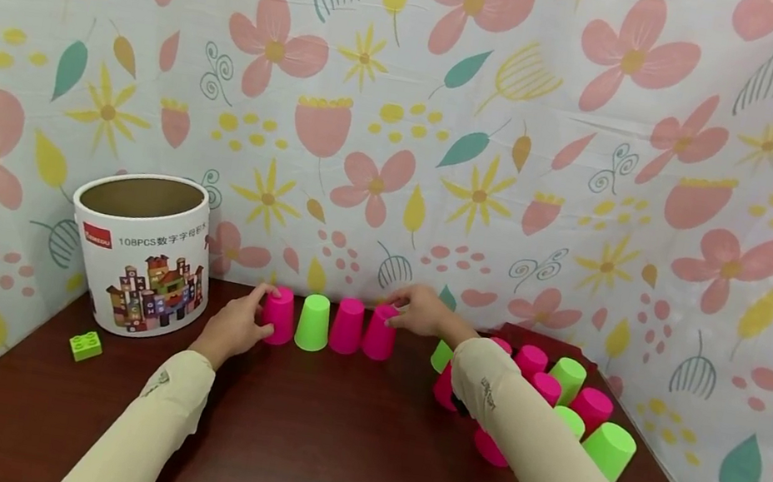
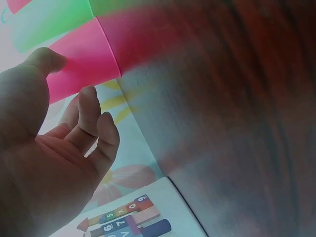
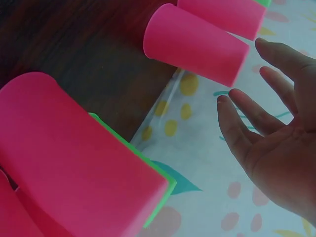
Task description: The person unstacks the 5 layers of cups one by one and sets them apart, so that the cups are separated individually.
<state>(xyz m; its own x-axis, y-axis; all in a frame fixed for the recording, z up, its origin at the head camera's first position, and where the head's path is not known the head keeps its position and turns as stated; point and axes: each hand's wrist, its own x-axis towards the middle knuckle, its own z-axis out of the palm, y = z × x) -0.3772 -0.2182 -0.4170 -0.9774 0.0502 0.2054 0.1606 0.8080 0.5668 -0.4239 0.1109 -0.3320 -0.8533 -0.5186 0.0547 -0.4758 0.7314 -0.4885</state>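
A row of upside-down cups stands by the wall. From left to right they are a pink cup [image 1: 279, 317], a green cup [image 1: 313, 324], another pink cup [image 1: 347, 327] and a pink end cup [image 1: 379, 334]. At the left end, my left hand [image 1: 236, 327] touches the first pink cup with its thumb; its other fingers bend loosely beside the cup. My right hand [image 1: 424, 312] is at the top of the right end cup. In the right wrist view, the fingers [image 3: 256, 116] spread loosely next to that cup [image 3: 197, 44], holding nothing.
More pink and green cups [image 1: 610, 449] are grouped on the right, partly hidden by my right sleeve [image 1: 535, 450]. On the left stand a white printed bucket [image 1: 144, 262] and a small green block [image 1: 85, 346]. A patterned cloth [image 1: 407, 109] backs the brown table [image 1: 293, 445].
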